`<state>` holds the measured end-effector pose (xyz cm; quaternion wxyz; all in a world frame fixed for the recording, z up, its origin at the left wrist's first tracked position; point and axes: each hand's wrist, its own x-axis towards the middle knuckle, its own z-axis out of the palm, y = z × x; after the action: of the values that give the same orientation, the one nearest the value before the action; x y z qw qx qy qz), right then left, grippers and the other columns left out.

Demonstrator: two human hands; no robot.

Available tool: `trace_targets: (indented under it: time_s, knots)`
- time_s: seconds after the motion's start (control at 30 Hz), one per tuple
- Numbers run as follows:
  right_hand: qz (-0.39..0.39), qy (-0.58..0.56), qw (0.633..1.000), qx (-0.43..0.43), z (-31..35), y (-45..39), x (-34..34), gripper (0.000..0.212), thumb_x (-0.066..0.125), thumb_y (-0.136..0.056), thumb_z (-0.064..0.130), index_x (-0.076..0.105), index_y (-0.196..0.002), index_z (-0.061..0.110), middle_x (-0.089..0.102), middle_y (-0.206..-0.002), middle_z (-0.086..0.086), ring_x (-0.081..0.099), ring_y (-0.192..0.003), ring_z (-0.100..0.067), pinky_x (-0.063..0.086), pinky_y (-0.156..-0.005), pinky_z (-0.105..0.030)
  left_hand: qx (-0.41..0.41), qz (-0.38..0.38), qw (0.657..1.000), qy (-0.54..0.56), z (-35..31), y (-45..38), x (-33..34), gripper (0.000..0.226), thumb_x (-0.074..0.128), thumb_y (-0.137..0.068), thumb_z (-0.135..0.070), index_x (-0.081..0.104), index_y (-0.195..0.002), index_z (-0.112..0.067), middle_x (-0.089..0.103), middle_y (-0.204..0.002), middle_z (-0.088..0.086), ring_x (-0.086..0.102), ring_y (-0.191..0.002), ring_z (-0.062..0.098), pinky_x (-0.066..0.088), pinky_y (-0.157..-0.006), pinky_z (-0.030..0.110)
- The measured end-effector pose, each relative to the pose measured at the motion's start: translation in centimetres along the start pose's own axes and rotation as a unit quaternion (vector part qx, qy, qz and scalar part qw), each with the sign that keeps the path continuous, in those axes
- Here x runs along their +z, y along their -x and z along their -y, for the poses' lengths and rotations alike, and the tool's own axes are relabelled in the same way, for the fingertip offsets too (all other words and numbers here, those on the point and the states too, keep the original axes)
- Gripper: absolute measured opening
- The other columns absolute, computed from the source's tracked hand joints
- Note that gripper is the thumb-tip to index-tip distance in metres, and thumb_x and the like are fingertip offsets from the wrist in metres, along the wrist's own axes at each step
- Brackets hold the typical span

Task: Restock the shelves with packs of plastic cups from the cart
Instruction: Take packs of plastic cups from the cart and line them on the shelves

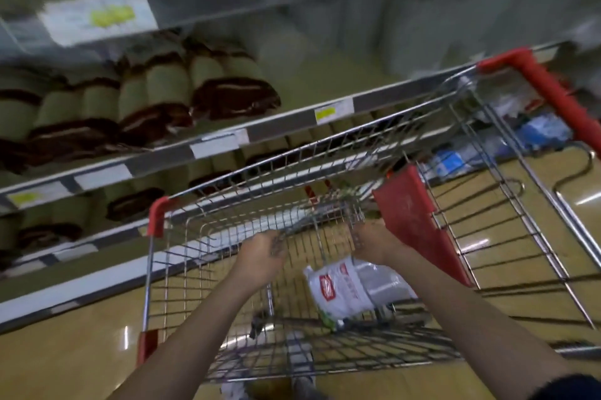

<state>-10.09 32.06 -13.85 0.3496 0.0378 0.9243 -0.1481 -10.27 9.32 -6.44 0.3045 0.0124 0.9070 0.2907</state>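
Note:
A wire shopping cart (455,97) with red corner guards stands in front of me, tilted in the blurred view. One pack of plastic cups (341,289), white with a red label, lies on the cart's bottom at the right. My left hand (260,256) and my right hand (370,243) both reach down inside the basket, above and beyond the pack, not touching it. Their fingers are blurred, and whether they hold anything cannot be made out. Shelves (182,152) at the left carry rows of stacked cup packs (156,97) in dark wrapping.
A red child-seat flap (413,220) stands up inside the cart to the right of my right hand. Blue-and-white packs (540,132) lie on a low shelf behind the cart's red handle (553,90). Shiny yellow floor (65,360) stretches below the shelves.

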Motion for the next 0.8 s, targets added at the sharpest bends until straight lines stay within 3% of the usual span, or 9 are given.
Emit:
trace_targets:
  time_s: [0.07, 0.17, 0.23, 0.3, 0.4, 0.47, 0.6, 0.67, 0.8]
  knots:
    - [0.001, 0.024, 1.000, 0.005, -1.0, -1.1, 2.1, 0.025, 0.056, -0.084, 0.008, 0.058, -0.108, 0.005, 0.065, -0.108, -0.018, 0.062, -0.101, -0.030, 0.046, -0.074, -0.028, -0.005, 0.003, 1.000, 0.010, 0.4, -0.4, 1.3, 0.031, 0.052, -0.093, -0.017, 0.056, -0.123, -0.008, 0.065, -0.108, 0.006, 0.062, -0.083, 0.021, 0.045, -0.059, 0.023]
    - [0.008, 0.045, 0.999, 0.011, -1.5, -2.6, 4.7, 0.036, 0.051, -0.083, 0.001, 0.051, -0.119, 0.003, 0.061, -0.116, -0.020, 0.061, -0.108, -0.032, 0.049, -0.080, -0.031, 0.004, 0.007, 1.000, -0.004, 1.5, -1.5, 2.8, 0.024, 0.052, -0.093, -0.019, 0.059, -0.115, -0.011, 0.064, -0.096, 0.004, 0.057, -0.070, 0.017, 0.042, -0.053, 0.022]
    - [0.013, 0.084, 0.996, 0.006, -1.6, -3.5, 5.9, 0.042, 0.051, -0.083, 0.000, 0.046, -0.124, 0.006, 0.056, -0.122, -0.021, 0.056, -0.114, -0.035, 0.050, -0.093, -0.041, 0.002, 0.005, 1.000, -0.009, 2.5, -2.3, 3.6, 0.015, 0.053, -0.092, -0.019, 0.062, -0.103, -0.013, 0.061, -0.092, 0.003, 0.060, -0.081, 0.022, 0.048, -0.065, 0.028]
    - [0.030, 0.142, 0.989, 0.018, -1.8, -4.5, 6.3, 0.055, 0.058, -0.083, 0.005, 0.037, -0.134, 0.010, 0.045, -0.135, -0.020, 0.046, -0.124, -0.038, 0.042, -0.101, -0.047, -0.001, 0.014, 1.000, -0.011, 3.1, -3.2, 4.4, 0.020, 0.053, -0.092, -0.019, 0.063, -0.109, -0.013, 0.065, -0.105, 0.006, 0.062, -0.098, 0.023, 0.049, -0.077, 0.028]
    - [0.062, 0.197, 0.978, 0.026, -1.6, -6.0, 6.1, 0.078, 0.074, -0.076, 0.022, 0.031, -0.139, 0.011, 0.038, -0.143, -0.019, 0.039, -0.131, -0.038, 0.035, -0.105, -0.049, -0.027, 0.042, 0.999, -0.020, 4.1, -3.9, 5.0, 0.032, 0.052, -0.093, -0.018, 0.058, -0.123, -0.008, 0.063, -0.118, 0.008, 0.062, -0.101, 0.024, 0.043, -0.073, 0.022]
    - [0.087, 0.208, 0.974, 0.015, -1.3, -7.1, 6.6, 0.085, 0.078, -0.072, 0.028, 0.030, -0.140, 0.011, 0.035, -0.146, -0.020, 0.032, -0.136, -0.040, 0.027, -0.112, -0.052, -0.044, 0.048, 0.998, 0.003, 5.2, -4.4, 5.2, 0.025, 0.052, -0.093, -0.014, 0.062, -0.115, -0.010, 0.062, -0.114, 0.009, 0.063, -0.102, 0.026, 0.046, -0.076, 0.025]
    - [0.096, 0.250, 0.963, 0.021, -1.0, -8.5, 8.9, 0.089, 0.078, -0.071, 0.027, 0.028, -0.144, 0.013, 0.031, -0.149, -0.019, 0.023, -0.141, -0.041, 0.014, -0.116, -0.057, -0.076, 0.053, 0.996, -0.003, 8.0, -4.5, 5.5, 0.022, 0.054, -0.092, -0.016, 0.066, -0.108, -0.005, 0.067, -0.108, 0.011, 0.062, -0.101, 0.022, 0.045, -0.082, 0.023]
    - [0.107, 0.268, 0.957, 0.032, -1.2, -8.7, 10.0, 0.071, 0.069, -0.081, 0.020, 0.035, -0.142, 0.011, 0.033, -0.149, -0.018, 0.021, -0.142, -0.039, 0.011, -0.117, -0.056, -0.096, 0.066, 0.993, -0.003, 9.3, -4.2, 5.8, 0.023, 0.054, -0.092, -0.017, 0.065, -0.108, -0.004, 0.068, -0.107, 0.011, 0.063, -0.102, 0.022, 0.045, -0.085, 0.023]
    - [0.114, 0.305, 0.944, 0.051, -0.5, -8.3, 10.5, 0.059, 0.059, -0.087, 0.014, 0.036, -0.140, 0.005, 0.032, -0.149, -0.023, 0.025, -0.141, -0.040, 0.019, -0.115, -0.055, -0.117, 0.055, 0.991, 0.026, 11.5, -4.2, 5.9, 0.021, 0.056, -0.090, -0.014, 0.067, -0.104, -0.002, 0.069, -0.105, 0.013, 0.064, -0.103, 0.025, 0.046, -0.087, 0.026]
